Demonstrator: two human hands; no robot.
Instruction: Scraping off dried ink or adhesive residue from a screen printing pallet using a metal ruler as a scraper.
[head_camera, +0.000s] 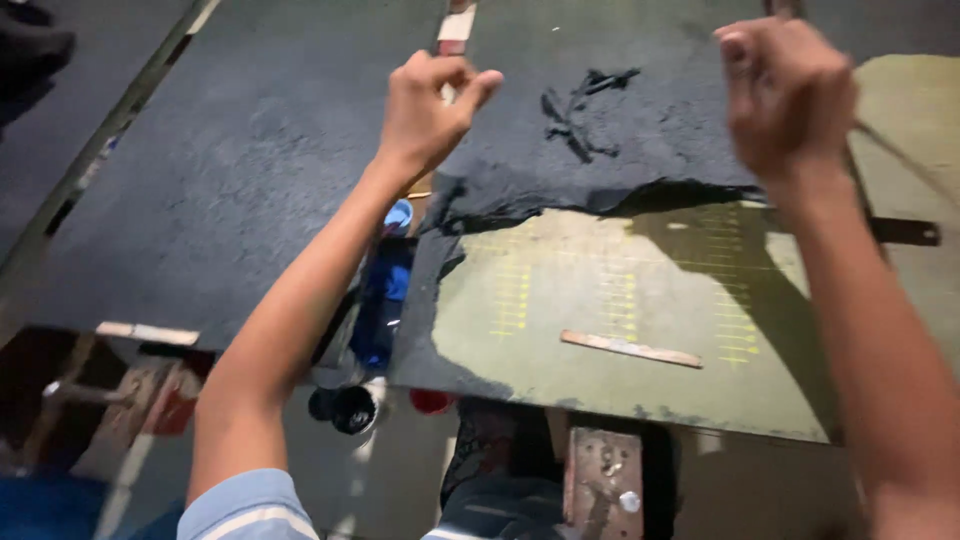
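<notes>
Both the left hand (425, 105) and right hand (785, 90), fingers closed in fists gripping something unseeable, are dragging black ink (600, 150) across the yellow-green printing screen (620, 310), whose lower centre is showing bare

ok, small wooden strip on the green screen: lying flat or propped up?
Flat. The wooden strip lies slightly slanted on the bare green screen, below the black ink, apart from the raised, closed left hand and right hand.

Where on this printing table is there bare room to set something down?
Bare patches: the dark board left of the left hand, and the greenish screen area below the ink edge, around the thin wooden strip. Crowded: the gap with the blue container.
</notes>
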